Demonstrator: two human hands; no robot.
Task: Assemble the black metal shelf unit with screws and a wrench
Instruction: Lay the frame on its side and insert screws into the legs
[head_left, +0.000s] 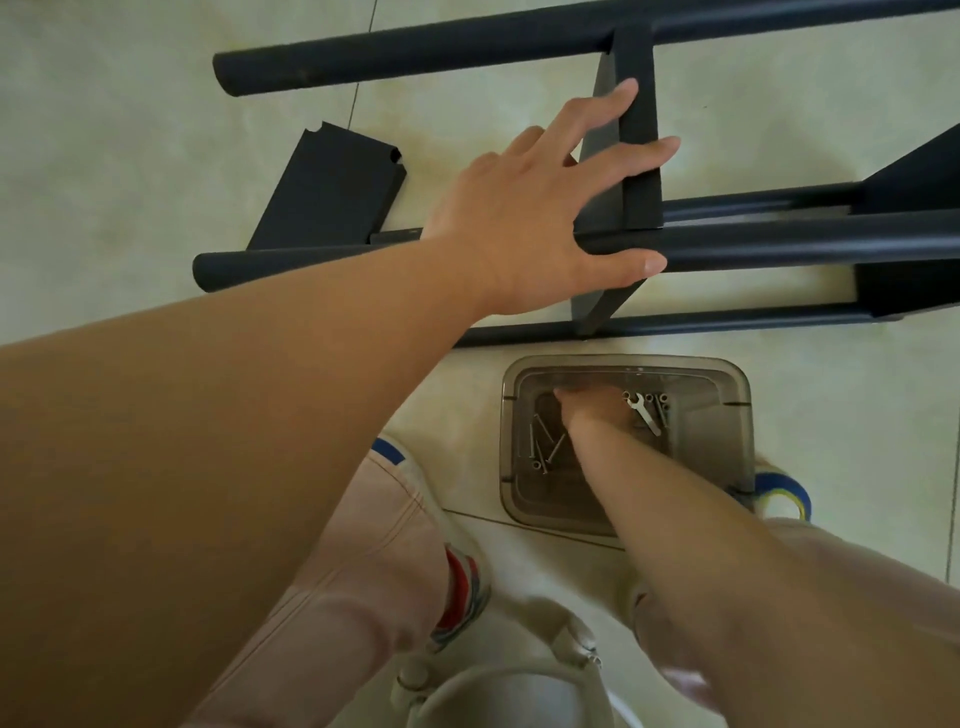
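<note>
The black metal shelf frame (727, 244) lies on its side on the tiled floor (130, 156), with its long round tubes running from left to right. The left hand (530, 208) rests on top of the frame with the fingers spread wide: the thumb lies along the near upper tube, and the other fingers reach over the flat black crossbar (636, 130) that joins the tubes. The fingers are straight, so this grip does not close around anything.

A separate black panel (327, 187) lies flat on the floor to the left of the frame, just behind the end of the near tube.

Nearer to the person than the frame, a clear plastic bin (722, 441) stands on the floor. The right hand (592, 410) reaches down into the bin. I cannot tell if its fingers are pressed together or pinch something, because the view shows only the back of the hand. In the bin, loose screws (543, 447) lie left of the right hand, and a small silver wrench (644, 410) lies right of it, beside a few more screws.
</note>
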